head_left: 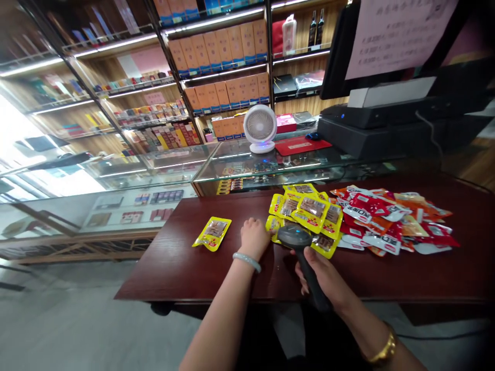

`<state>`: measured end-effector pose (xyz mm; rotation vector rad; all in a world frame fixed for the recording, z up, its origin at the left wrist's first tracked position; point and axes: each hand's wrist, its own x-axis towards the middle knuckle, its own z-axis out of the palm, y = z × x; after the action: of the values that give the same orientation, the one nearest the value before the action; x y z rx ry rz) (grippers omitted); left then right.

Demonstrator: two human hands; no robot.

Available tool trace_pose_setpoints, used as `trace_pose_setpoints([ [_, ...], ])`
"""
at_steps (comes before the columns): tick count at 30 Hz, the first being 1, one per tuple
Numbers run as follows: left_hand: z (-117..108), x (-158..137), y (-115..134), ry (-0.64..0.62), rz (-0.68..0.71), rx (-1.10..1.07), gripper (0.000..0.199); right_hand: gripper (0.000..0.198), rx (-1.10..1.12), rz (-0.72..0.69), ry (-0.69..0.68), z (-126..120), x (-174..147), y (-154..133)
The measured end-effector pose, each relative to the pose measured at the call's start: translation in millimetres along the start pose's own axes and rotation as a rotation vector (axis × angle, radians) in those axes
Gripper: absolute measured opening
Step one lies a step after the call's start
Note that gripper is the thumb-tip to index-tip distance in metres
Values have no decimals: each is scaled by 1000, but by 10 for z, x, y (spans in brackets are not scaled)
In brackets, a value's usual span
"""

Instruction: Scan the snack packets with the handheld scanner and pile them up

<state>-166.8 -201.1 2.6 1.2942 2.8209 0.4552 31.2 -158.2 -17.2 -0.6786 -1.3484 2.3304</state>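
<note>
My right hand (pixel 319 273) is wrapped round the handle of a dark handheld barcode scanner (pixel 296 236). The scanner's head hangs over the front of a pile of yellow snack packets (pixel 312 210) with clear windows. Just left of that pile, my left hand (pixel 254 238) rests low on the table with its fingers curled in, its thumb side against the edge of a yellow packet. Whether it grips anything is hidden. Farther left, a single yellow snack packet (pixel 213 233) lies by itself on the table.
Red, white and orange packets (pixel 386 216) are heaped on the right of the dark red wooden table (pixel 162 273). Behind it stand a glass display counter (pixel 228 159), a small white fan (pixel 261 128), a red mat (pixel 299 146) and a monitor (pixel 334 62). Stocked shelves line the back wall.
</note>
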Motion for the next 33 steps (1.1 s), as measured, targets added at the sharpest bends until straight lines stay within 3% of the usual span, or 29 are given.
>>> trace_pose_setpoints([
  [4,7,-8,-203,-40,-54,-194,18,54,18,21,-4,-26,-15,-2],
  [8,-46,-132,-663,107,-167,-422,14,55,16,28,-11,-35,-11,-3],
  [12,-58,-247,-998,242,-189,-580,20,54,-22,42,-53,51,33,0],
  [20,-76,-347,-1134,294,-230,-785,25,52,-73,60,-170,271,141,42],
  [25,-240,-356,-1346,418,-355,-729,26,55,-57,98,-197,293,136,86],
  [29,-426,-369,-1501,577,-430,-532,25,55,-49,92,-184,254,136,125],
  [33,-505,-405,-1267,748,-371,-203,33,56,-48,73,-151,201,103,90],
])
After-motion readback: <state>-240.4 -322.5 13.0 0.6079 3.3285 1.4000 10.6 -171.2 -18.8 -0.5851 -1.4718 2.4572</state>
